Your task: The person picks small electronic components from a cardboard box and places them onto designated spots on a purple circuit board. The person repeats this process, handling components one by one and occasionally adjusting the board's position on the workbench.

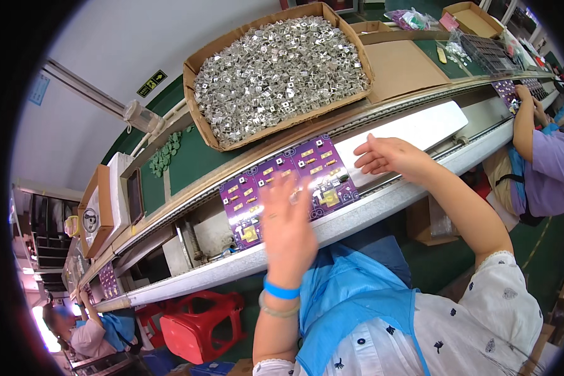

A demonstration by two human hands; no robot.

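Observation:
A purple circuit board (323,182) lies on the conveyor rails in front of me, made up of joined panels with small gold, white and black parts on them. My left hand (287,229) is over its middle, smeared by motion, with fingers stretched out and the thumb apart. A small shiny spot shows between thumb and fingers; whether it is a loose piece or part of the board, I cannot tell. Just past the board's right end hovers my right hand (391,156), fingers extended and nothing visible in it. A blue band circles my left wrist.
Beyond the conveyor stands a cardboard box (191,94) full of small metal brackets. A white panel (413,131) lies along the line at right. Co-workers are at both ends, with another purple board (506,95) at far right. A red stool (197,329) is below left.

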